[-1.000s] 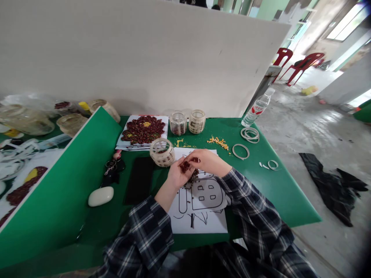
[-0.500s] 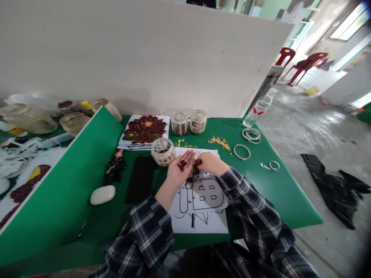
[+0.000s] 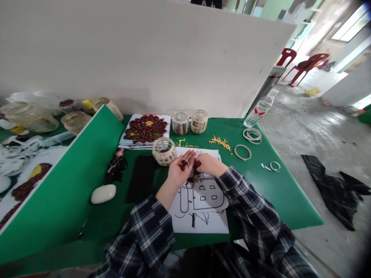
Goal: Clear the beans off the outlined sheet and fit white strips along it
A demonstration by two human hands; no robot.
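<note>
Few red beans [image 3: 182, 165] lie loose on flat-open left hand [image 3: 178, 173]; right hand [image 3: 211, 164] fingers pinch some beside left fingertips. Tilt risks spilling onto drawing [image 3: 199, 200] below fingers.

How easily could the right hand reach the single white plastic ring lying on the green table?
Probably yes: only bare green table lies between the right hand and the white plastic ring, though its fingers pinch dark red beans.

On the green tabletop [image 3: 278, 193] are laid a line-drawing sheet [image 3: 203, 216], a bean picture [image 3: 145, 128], three jars [image 3: 164, 151], a black phone [image 3: 141, 178], a white oval object [image 3: 103, 193], yellow kernels [image 3: 220, 142] and pale rings [image 3: 242, 152].
</note>
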